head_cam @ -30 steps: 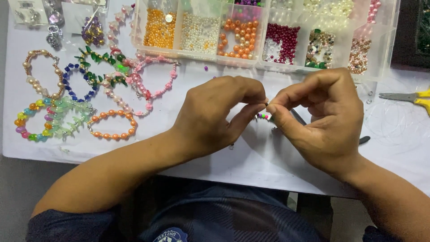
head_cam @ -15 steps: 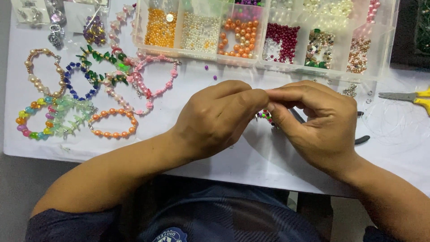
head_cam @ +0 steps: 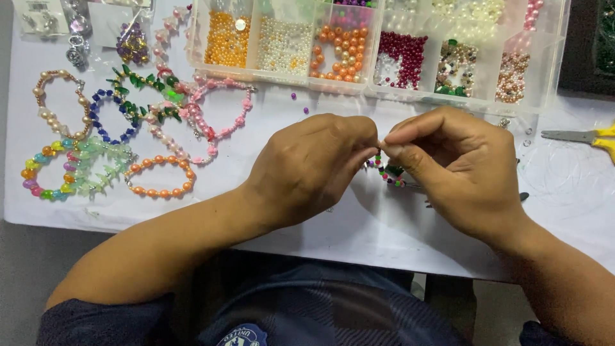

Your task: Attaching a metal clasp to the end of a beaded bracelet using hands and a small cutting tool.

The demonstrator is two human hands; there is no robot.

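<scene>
White table (head_cam: 333, 224), finished bead bracelets (head_cam: 160, 176), clear compartmented bead box (head_cam: 384, 93), yellow-handled scissors (head_cam: 580, 136)

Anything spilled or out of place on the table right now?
Two loose purple beads lie on the white table outside the bead box, just in front of it. Otherwise nothing stands out; both hands pinch the beaded strand.

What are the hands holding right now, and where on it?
Both hands, left hand and right hand, pinch the top of a small beaded strand between fingertips; its loop hangs below.

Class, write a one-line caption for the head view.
Left hand and right hand pinch a beaded strand below a bead tray.
</scene>
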